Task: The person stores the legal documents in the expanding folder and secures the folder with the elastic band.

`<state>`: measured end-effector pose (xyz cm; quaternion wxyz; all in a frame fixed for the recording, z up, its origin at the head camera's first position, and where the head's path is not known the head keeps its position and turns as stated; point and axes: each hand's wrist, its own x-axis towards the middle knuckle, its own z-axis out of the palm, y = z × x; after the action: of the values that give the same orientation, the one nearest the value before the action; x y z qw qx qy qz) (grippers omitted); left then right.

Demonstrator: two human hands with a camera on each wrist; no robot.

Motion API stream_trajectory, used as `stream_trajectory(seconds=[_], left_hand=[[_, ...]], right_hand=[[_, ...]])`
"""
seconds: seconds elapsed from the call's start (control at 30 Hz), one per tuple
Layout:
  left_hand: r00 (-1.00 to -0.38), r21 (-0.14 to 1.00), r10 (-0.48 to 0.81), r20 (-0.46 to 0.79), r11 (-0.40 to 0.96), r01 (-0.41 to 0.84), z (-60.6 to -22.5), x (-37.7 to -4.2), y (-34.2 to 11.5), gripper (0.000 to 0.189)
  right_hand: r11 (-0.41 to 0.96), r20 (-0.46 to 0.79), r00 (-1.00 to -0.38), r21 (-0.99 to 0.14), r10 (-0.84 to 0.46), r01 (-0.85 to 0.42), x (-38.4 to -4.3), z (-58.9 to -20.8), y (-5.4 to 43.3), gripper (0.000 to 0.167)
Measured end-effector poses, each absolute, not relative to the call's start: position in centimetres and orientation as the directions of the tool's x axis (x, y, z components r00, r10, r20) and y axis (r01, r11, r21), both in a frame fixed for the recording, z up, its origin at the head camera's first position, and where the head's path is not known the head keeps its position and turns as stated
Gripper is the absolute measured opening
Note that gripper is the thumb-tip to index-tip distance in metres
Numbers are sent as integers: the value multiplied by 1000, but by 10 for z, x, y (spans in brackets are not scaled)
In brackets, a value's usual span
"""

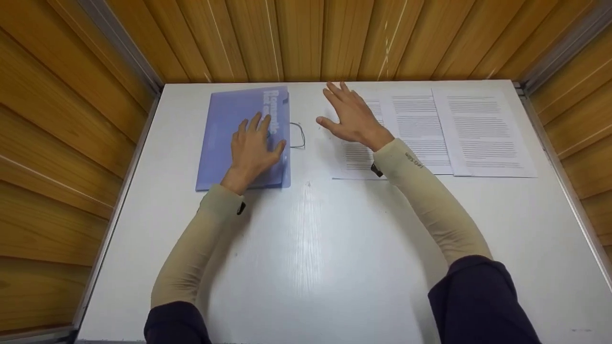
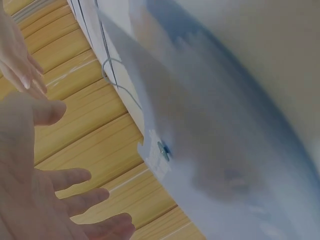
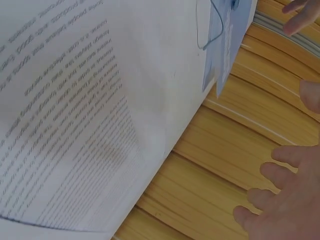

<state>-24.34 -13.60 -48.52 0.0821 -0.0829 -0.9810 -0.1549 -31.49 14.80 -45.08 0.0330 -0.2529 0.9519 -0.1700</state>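
Note:
A blue translucent document folder [image 1: 220,129] with white lettering lies on the left of the white table. My left hand [image 1: 251,145] is spread over its right half, with fingers apart and nothing gripped. A thin elastic cord [image 1: 303,136] loops out from the folder's right edge, and a small round button [image 2: 164,151] shows on the folder in the left wrist view. To the right, my right hand [image 1: 351,117] hovers with fingers extended near the left edge of the printed sheets [image 1: 416,129], holding nothing. Part of the leftmost sheet is hidden behind that hand and wrist.
Another printed sheet [image 1: 483,134] overlaps the others at the right. The white table [image 1: 306,267] is bounded by wood-slat walls [image 1: 301,38] at the back and both sides, with metal frame posts at the corners.

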Motion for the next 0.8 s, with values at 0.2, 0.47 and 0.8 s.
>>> stream_trajectory(seconds=[0.2, 0.47, 0.8], left_hand=[[-967, 272, 153, 204, 940, 206, -497, -240, -129, 77], [-976, 237, 164, 141, 952, 194, -506, -236, -120, 75], [-985, 209, 143, 100, 965, 161, -518, -237, -112, 66]], right_hand=[[787, 19, -845, -352, -535, -506, -314, -468, 127, 85], [749, -2, -799, -348, -601, -563, -314, -490, 105, 79], [734, -34, -769, -328, -638, -595, -313, -508, 84, 72]])
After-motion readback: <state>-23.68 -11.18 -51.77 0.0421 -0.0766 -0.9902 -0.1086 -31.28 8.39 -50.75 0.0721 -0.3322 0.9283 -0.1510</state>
